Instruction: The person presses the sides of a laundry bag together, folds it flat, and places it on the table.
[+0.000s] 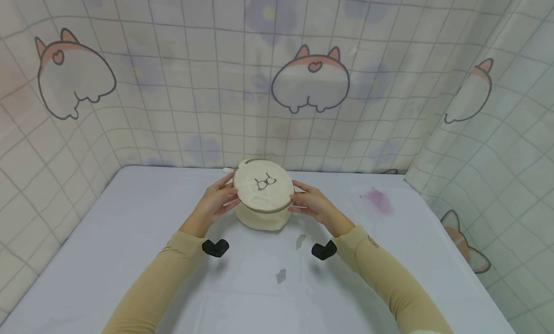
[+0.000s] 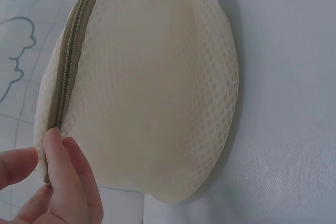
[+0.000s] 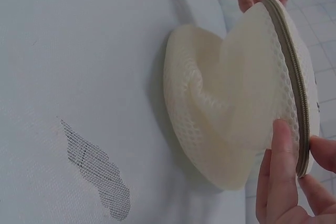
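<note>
A cream mesh laundry bag point(image 1: 263, 192), round and zipped along its rim, stands at the table's far side with its lid tilted toward me. The lid bears a small line-drawn dog face. On the left side of the rim, my left hand point(image 1: 215, 200) pinches the edge between thumb and fingers. My right hand point(image 1: 317, 205) grips the opposite side in the same way. The brown zipper point(image 2: 73, 51) looks closed along the stretch in the left wrist view. Below the rim, the soft mesh wall point(image 3: 194, 114) sags and folds, and its base rests on the tabletop.
The white-covered table point(image 1: 143, 218) carries two grey patches point(image 1: 281, 276) in front of the bag and a pink stain point(image 1: 377, 200) to the right. A checked curtain point(image 1: 199, 83) with animal prints hangs behind and along both sides.
</note>
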Motion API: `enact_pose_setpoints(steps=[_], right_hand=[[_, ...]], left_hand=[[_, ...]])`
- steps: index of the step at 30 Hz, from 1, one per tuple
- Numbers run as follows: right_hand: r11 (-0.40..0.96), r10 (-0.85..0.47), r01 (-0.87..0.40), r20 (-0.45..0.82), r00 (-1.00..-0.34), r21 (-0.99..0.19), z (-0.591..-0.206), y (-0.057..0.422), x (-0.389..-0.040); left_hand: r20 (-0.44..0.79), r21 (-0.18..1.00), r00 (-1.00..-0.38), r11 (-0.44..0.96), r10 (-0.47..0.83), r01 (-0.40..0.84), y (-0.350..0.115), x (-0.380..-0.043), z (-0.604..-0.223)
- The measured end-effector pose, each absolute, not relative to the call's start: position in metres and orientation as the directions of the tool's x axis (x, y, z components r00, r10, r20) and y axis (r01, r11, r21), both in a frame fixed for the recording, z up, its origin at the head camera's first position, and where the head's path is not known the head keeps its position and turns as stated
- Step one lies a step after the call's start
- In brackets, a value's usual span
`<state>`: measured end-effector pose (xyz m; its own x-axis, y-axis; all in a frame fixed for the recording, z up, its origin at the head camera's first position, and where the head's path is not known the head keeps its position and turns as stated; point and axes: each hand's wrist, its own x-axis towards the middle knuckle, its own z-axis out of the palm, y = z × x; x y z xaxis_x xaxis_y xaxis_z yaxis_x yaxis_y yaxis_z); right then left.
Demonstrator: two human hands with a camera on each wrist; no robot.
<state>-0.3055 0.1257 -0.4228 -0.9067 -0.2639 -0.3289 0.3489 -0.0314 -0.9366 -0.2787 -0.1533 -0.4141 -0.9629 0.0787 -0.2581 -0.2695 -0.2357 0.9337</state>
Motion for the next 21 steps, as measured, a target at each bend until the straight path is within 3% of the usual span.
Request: enact_pose_setpoints(steps=[21], right_hand=[[-0.052, -0.277, 0.355, -0.328, -0.903, -0.934, -0.429, 0.126, -0.3071]], left_hand=[[-0.263, 0.936, -0.963, -0.226, 0.066, -0.271, -0.1548, -0.2821, -0.424]])
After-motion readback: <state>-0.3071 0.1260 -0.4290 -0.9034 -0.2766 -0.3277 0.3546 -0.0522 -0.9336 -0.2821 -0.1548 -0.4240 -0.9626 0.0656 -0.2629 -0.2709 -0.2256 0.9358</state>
